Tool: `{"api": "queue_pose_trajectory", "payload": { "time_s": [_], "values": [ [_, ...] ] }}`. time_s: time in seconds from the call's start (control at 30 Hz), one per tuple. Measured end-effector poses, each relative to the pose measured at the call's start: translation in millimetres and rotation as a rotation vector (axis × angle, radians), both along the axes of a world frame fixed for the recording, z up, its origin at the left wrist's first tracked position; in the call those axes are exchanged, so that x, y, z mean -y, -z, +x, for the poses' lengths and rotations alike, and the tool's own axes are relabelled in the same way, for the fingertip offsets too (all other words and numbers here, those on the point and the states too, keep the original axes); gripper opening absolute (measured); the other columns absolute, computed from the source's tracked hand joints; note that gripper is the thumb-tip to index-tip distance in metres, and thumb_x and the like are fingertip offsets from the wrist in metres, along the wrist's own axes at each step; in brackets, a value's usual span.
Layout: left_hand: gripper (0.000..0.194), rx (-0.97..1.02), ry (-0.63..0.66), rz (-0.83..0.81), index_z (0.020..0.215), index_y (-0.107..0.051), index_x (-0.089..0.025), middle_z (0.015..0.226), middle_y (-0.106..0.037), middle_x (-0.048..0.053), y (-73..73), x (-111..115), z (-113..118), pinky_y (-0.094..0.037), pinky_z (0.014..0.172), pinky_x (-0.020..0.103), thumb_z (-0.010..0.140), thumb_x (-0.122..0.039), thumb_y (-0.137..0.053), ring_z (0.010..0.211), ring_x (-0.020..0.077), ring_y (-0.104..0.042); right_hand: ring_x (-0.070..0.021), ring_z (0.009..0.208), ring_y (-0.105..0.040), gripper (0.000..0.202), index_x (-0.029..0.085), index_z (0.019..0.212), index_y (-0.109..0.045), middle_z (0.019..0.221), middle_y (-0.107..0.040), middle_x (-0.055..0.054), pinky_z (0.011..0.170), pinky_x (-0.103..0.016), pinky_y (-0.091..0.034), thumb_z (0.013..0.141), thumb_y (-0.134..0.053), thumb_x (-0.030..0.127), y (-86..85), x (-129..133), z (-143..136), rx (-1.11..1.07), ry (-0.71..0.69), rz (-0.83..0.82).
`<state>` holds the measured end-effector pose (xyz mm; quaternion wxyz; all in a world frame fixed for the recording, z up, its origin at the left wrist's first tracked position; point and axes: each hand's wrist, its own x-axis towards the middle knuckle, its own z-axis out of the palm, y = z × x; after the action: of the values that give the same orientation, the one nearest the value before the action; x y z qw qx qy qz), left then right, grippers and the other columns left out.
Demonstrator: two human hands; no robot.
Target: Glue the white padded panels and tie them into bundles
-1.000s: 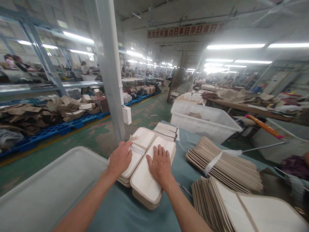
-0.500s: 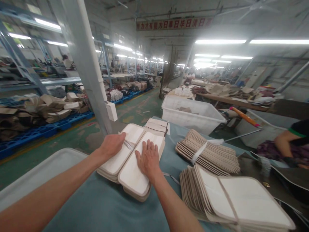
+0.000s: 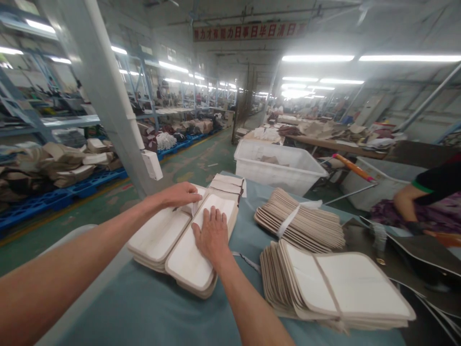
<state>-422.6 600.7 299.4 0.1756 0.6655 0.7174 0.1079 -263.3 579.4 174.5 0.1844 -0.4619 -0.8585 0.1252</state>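
Two stacks of white, tan-edged panels lie side by side on the blue-green table cover. My right hand (image 3: 213,236) rests flat on the right panel stack (image 3: 187,266), fingers spread. My left hand (image 3: 183,194) is closed just above the far part of the left panel stack (image 3: 154,235), thumb and fingers pinching a whitish strip (image 3: 195,208). Part of the strip is hidden by the fingers. Beyond my hands, a smaller panel bundle (image 3: 227,182) with dark bands touches the far end of the stacks.
To the right lie a tan bundle (image 3: 298,221) with a white tie and a larger tied panel bundle (image 3: 363,283). A white bin (image 3: 277,170) stands past the table. A metal post (image 3: 104,96) rises at left. A co-worker's arm (image 3: 406,202) is at far right.
My left hand has moved right and across the left stack, carrying the strip towards the gap between the stacks. My right hand stays flat on the right stack. The view has shifted slightly.
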Motion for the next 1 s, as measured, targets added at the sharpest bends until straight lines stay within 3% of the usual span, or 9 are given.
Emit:
{"api": "queue_pose_trajectory", "payload": {
  "time_s": [0.07, 0.17, 0.3, 0.4, 0.5, 0.67, 0.8, 0.9, 1.0],
  "values": [
    [0.038, 0.134, 0.029, -0.027, 0.057, -0.058, -0.020, 0.059, -0.055, -0.001, -3.1, 1.1, 3.4, -0.033, 0.057, 0.027, 0.075, -0.053, -0.059, 0.062, 0.0166, -0.051, -0.0387, 0.149, -0.037, 0.066, 0.005, 0.152, -0.046, 0.161, -0.039, -0.026, 0.123, -0.055, -0.020, 0.102, -0.049, 0.048, 1.0, -1.2, 1.0, -0.026, 0.001, -0.003],
    [0.040, 0.332, 0.063, -0.089, 0.062, -0.063, -0.020, 0.065, -0.061, 0.001, -1.9, 5.5, 12.6, -0.039, 0.059, 0.027, 0.072, -0.059, -0.065, 0.066, 0.0176, -0.054, -0.0381, 0.147, -0.038, 0.067, 0.006, 0.151, -0.047, 0.160, -0.040, -0.025, 0.123, -0.054, -0.021, 0.101, -0.051, 0.050, 1.8, -3.9, 2.2, -0.055, 0.000, 0.000],
    [0.042, 0.531, 0.056, -0.116, 0.065, -0.067, -0.019, 0.068, -0.064, 0.003, 19.0, 13.2, 28.1, -0.042, 0.059, 0.026, 0.072, -0.060, -0.069, 0.065, 0.0172, -0.055, -0.0355, 0.137, -0.048, 0.059, 0.009, 0.138, -0.061, 0.148, -0.055, -0.023, 0.120, -0.051, -0.026, 0.097, -0.058, 0.051, -1.6, -6.2, 5.2, -0.098, -0.002, 0.022],
    [0.039, 0.622, -0.010, -0.048, 0.062, -0.062, -0.019, 0.061, -0.056, -0.001, 43.9, 18.6, 33.7, -0.037, 0.054, 0.025, 0.072, -0.056, -0.069, 0.060, 0.0143, -0.047, -0.0312, 0.122, -0.056, 0.042, 0.016, 0.122, -0.070, 0.127, -0.068, -0.016, 0.112, -0.046, -0.035, 0.092, -0.065, 0.046, -4.7, -6.6, 9.0, -0.168, 0.001, 0.033],
    [0.034, 0.722, -0.078, 0.026, 0.065, -0.062, -0.020, 0.065, -0.055, -0.002, 62.8, 22.4, 34.3, -0.036, 0.054, 0.025, 0.076, -0.052, -0.063, 0.061, 0.0137, -0.046, -0.0290, 0.114, -0.058, 0.036, 0.019, 0.113, -0.072, 0.119, -0.070, -0.012, 0.106, -0.043, -0.039, 0.087, -0.070, 0.045, -5.5, -8.2, 11.4, -0.220, 0.030, 0.027],
    [0.028, 0.848, -0.172, 0.087, 0.062, -0.058, -0.020, 0.063, -0.056, -0.003, 67.4, 20.1, 40.5, -0.039, 0.054, 0.024, 0.072, -0.044, -0.068, 0.061, 0.0132, -0.049, -0.0282, 0.109, -0.061, 0.040, 0.018, 0.110, -0.071, 0.113, -0.071, -0.011, 0.100, -0.039, -0.043, 0.083, -0.072, 0.047, -9.0, -13.4, 9.0, -0.248, 0.060, -0.042],
    [0.038, 0.932, -0.289, 0.189, 0.062, -0.051, -0.021, 0.061, -0.055, -0.002, 73.2, 12.9, 51.6, -0.046, 0.057, 0.027, 0.076, -0.056, -0.058, 0.058, 0.0139, -0.053, -0.0291, 0.105, -0.064, 0.039, 0.016, 0.114, -0.068, 0.111, -0.072, -0.013, 0.095, -0.038, -0.046, 0.085, -0.068, 0.042, -12.7, -15.6, 8.0, -0.235, 0.099, -0.100],
    [0.048, 0.949, -0.377, 0.305, 0.064, -0.046, -0.024, 0.061, -0.057, 0.000, 90.2, 10.8, 59.9, -0.051, 0.063, 0.031, 0.083, -0.067, -0.039, 0.060, 0.0168, -0.057, -0.0289, 0.104, -0.066, 0.044, 0.016, 0.125, -0.064, 0.113, -0.073, -0.012, 0.092, -0.037, -0.048, 0.085, -0.064, 0.034, -11.0, -15.7, 10.1, -0.303, 0.112, -0.123],
    [0.058, 0.899, -0.412, 0.421, 0.074, -0.056, -0.021, 0.071, -0.067, 0.004, 109.2, 12.5, 67.0, -0.054, 0.077, 0.035, 0.085, -0.075, -0.036, 0.074, 0.0210, -0.064, -0.0281, 0.102, -0.067, 0.043, 0.021, 0.126, -0.066, 0.109, -0.076, -0.008, 0.093, -0.037, -0.048, 0.085, -0.061, 0.029, -7.6, -15.9, 12.4, -0.512, 0.133, -0.222]
  ]
}}
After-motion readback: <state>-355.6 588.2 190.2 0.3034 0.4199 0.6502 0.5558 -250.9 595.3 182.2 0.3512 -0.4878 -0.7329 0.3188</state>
